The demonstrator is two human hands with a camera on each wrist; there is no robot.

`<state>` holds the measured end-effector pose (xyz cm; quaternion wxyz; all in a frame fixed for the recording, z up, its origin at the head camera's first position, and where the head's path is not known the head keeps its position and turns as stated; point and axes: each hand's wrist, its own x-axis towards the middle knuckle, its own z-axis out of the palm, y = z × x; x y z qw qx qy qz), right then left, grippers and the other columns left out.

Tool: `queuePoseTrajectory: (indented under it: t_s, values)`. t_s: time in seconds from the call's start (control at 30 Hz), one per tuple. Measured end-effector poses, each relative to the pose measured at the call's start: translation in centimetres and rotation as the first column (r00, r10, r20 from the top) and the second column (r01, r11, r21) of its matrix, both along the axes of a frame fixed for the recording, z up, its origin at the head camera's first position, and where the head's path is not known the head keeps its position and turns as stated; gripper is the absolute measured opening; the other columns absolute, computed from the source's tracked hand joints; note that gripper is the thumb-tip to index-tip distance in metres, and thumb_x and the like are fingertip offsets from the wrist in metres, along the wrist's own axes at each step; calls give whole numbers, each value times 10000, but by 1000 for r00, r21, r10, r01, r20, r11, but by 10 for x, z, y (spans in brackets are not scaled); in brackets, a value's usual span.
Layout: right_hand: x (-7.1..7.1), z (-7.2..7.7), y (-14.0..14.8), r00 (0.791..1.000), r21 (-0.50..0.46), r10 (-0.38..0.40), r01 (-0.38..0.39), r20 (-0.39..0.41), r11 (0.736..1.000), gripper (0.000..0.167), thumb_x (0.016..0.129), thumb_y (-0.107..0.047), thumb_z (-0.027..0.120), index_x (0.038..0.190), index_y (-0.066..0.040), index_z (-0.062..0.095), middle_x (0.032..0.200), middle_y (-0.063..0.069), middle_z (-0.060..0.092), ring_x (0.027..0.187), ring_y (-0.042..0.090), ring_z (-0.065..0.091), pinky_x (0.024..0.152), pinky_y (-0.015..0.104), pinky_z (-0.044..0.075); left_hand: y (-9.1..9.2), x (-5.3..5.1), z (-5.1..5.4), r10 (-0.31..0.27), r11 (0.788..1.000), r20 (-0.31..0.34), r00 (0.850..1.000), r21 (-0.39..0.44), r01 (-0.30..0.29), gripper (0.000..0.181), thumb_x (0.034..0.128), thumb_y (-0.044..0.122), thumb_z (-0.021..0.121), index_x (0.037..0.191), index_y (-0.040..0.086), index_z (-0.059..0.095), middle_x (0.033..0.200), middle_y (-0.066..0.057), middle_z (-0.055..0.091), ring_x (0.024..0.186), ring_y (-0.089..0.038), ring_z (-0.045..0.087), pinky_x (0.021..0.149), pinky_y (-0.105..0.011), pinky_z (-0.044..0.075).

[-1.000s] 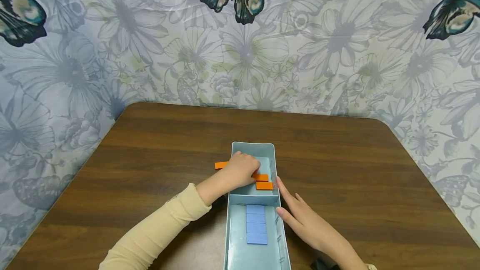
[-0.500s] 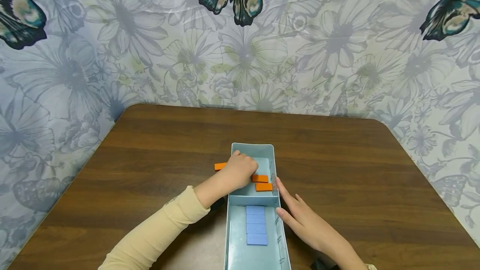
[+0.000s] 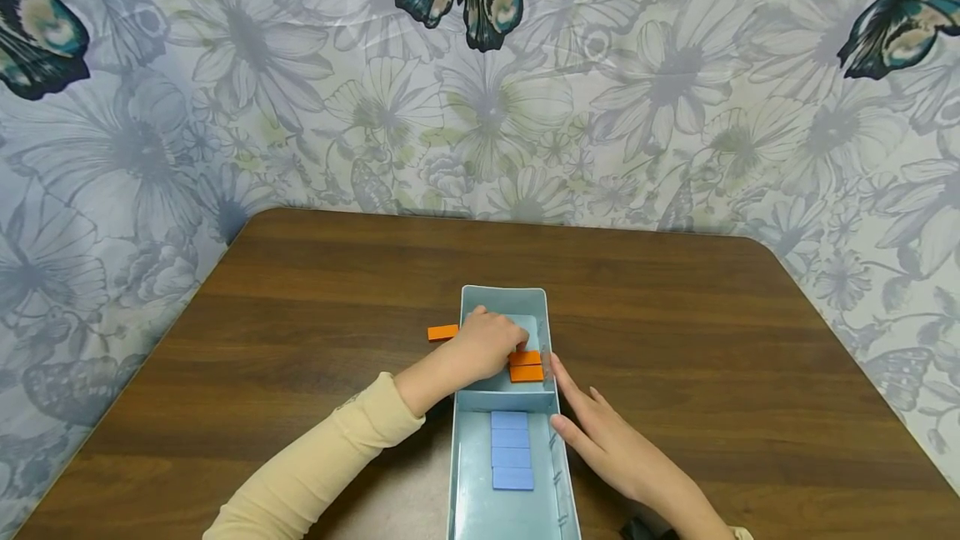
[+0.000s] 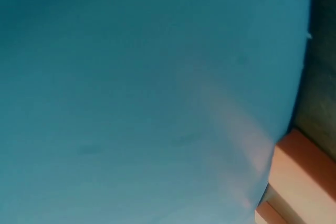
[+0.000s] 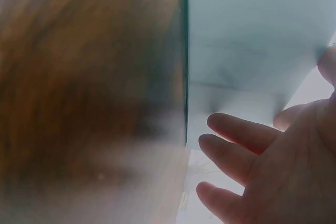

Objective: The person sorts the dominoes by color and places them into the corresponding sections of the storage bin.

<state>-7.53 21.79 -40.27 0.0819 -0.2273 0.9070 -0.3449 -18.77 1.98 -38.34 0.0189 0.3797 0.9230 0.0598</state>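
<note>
In the head view, a long light-blue divided tray (image 3: 456, 473) stands on the table. My left hand (image 3: 489, 344) reaches over its left wall into the far compartment. Its bent fingertips touch an orange block (image 3: 526, 358); the thumb side is hidden, so a pinch cannot be confirmed. Another orange block (image 3: 527, 373) lies right against it on the near side. Straight fingers of my right hand (image 3: 611, 444) rest along the tray's right outer wall; the right wrist view shows this hand (image 5: 278, 156) with fingers spread beside the tray wall (image 5: 247, 35).
Blue tiles (image 3: 512, 450) lie in a column in the near compartment, behind the divider (image 3: 506, 397). An orange block (image 3: 442, 332) sits on the table (image 3: 337, 290) left of the tray; the left wrist view shows orange blocks (image 4: 302, 177) outside the wall. A patterned curtain hangs behind.
My left hand drew slightly back from the farther orange block, then came right against it. That block has shifted right and nearer, now lined up against the other. My right hand stays put.
</note>
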Motion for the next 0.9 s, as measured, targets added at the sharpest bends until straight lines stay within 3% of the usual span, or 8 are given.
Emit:
queuePoseTrajectory:
  t_s: [0.57, 0.9]
  values:
    - [0, 0, 0, 1000, -1, 3, -3, -8, 1000, 633, 1009, -285, 419, 1514, -201, 47, 1533, -7, 129, 1344, 200, 239, 1035, 589, 87, 1, 1, 2, -6, 1000, 45, 999, -2, 6, 189, 855, 82, 678, 1014, 173, 724, 923, 42, 682, 773, -124, 577, 633, -256, 335]
    - [1, 1, 0, 1000, 6, -4, 4, -10, 1000, 631, 1007, -288, 424, 1514, -184, 62, 1526, 0, 152, 1339, 202, 252, 1040, 578, 92, 2, -1, -3, -22, 1000, 42, 999, -16, 23, 225, 854, 52, 669, 1027, 188, 720, 938, 48, 680, 761, -113, 565, 624, -256, 336]
